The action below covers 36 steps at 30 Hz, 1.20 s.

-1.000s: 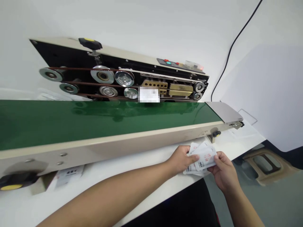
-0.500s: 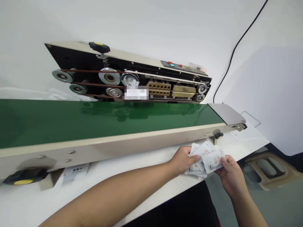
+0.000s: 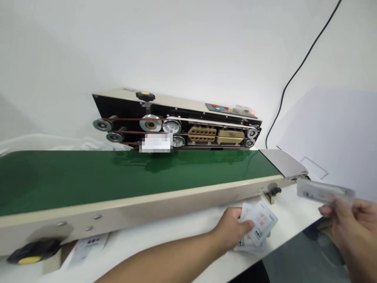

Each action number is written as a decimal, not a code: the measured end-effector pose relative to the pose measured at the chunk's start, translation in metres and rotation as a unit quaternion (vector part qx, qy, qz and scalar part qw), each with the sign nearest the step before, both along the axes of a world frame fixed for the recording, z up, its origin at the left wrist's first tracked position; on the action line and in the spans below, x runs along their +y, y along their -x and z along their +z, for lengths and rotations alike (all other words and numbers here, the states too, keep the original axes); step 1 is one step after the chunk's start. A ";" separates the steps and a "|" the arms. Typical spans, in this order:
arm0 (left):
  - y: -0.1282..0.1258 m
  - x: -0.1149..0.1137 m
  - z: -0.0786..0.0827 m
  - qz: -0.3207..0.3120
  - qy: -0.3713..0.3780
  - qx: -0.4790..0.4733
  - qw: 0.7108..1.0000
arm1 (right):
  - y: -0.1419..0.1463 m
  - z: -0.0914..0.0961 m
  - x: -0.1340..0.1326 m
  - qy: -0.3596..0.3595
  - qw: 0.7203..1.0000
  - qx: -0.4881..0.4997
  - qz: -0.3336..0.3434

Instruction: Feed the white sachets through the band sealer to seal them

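The left hand (image 3: 232, 230) grips a fanned stack of sachets (image 3: 259, 226) on the table (image 3: 165, 251), while the right hand (image 3: 350, 220) pinches one sachet (image 3: 324, 191) beside the conveyor (image 3: 132, 177).

Band sealer (image 3: 176, 125) with conveyor, standing on a white table (image 3: 165, 245).
Green belt (image 3: 118, 177) runs left to right on the near side. Control panel (image 3: 226, 109) top right, black-and-yellow knob (image 3: 29, 251) near left, printed packet (image 3: 88, 245) beside it under the frame, black cable (image 3: 294, 74) up the far right wall.

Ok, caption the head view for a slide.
Left hand fans white sachets on the table; right hand holds one sachet near the green conveyor belt.
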<state>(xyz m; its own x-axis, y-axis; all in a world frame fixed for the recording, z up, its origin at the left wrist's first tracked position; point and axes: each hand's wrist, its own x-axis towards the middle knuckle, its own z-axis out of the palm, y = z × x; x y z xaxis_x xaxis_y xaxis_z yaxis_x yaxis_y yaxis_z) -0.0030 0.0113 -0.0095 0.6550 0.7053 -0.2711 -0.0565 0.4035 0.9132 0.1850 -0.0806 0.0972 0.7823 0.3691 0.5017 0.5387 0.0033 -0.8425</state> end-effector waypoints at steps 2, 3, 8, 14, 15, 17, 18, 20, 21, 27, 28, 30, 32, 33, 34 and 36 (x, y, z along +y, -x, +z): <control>-0.001 0.001 -0.001 0.005 -0.004 0.003 1.000 | -0.008 0.022 0.020 0.081 0.984 -0.139 -0.076; -0.001 0.001 -0.001 0.005 -0.005 0.001 1.000 | -0.013 0.031 0.034 0.113 0.970 -0.198 -0.083; -0.001 0.001 -0.001 0.004 0.000 -0.001 1.000 | -0.035 0.046 0.113 0.138 0.917 -0.371 0.041; -0.002 0.003 -0.007 -0.006 -0.012 0.003 1.000 | -0.049 0.038 0.174 0.125 0.856 -0.495 0.081; -0.002 0.005 -0.008 -0.010 -0.024 0.003 1.000 | -0.050 0.036 0.179 0.119 0.852 -0.503 0.082; -0.002 0.008 -0.012 -0.018 -0.064 -0.001 0.998 | -0.052 0.033 0.187 0.105 0.847 -0.514 0.083; -0.002 0.009 -0.013 -0.023 -0.085 -0.004 0.996 | -0.052 0.031 0.189 0.098 0.846 -0.519 0.081; -0.002 0.012 -0.016 -0.033 -0.113 -0.012 0.993 | -0.052 0.027 0.193 0.083 0.840 -0.531 0.073; -0.001 0.013 -0.018 -0.037 -0.119 -0.015 0.992 | -0.051 0.025 0.195 0.077 0.835 -0.540 0.070; -0.003 0.017 -0.029 -0.041 -0.111 -0.014 0.993 | -0.046 0.019 0.202 0.062 0.806 -0.583 0.081; -0.003 0.017 -0.031 -0.042 -0.109 -0.018 0.993 | -0.045 0.019 0.203 0.059 0.804 -0.586 0.080; -0.004 0.017 -0.034 -0.042 -0.110 -0.025 0.993 | -0.044 0.018 0.205 0.056 0.800 -0.591 0.083; -0.004 0.017 -0.033 -0.036 -0.112 -0.025 0.993 | -0.044 0.018 0.206 0.060 0.798 -0.593 0.095; -0.004 0.017 -0.032 -0.032 -0.112 -0.021 0.993 | -0.043 0.018 0.207 0.066 0.798 -0.590 0.103; -0.004 0.016 -0.031 -0.031 -0.111 -0.016 0.993 | -0.042 0.019 0.207 0.074 0.800 -0.586 0.112; -0.003 0.015 -0.027 -0.033 -0.106 -0.009 0.994 | -0.040 0.019 0.208 0.093 0.806 -0.571 0.125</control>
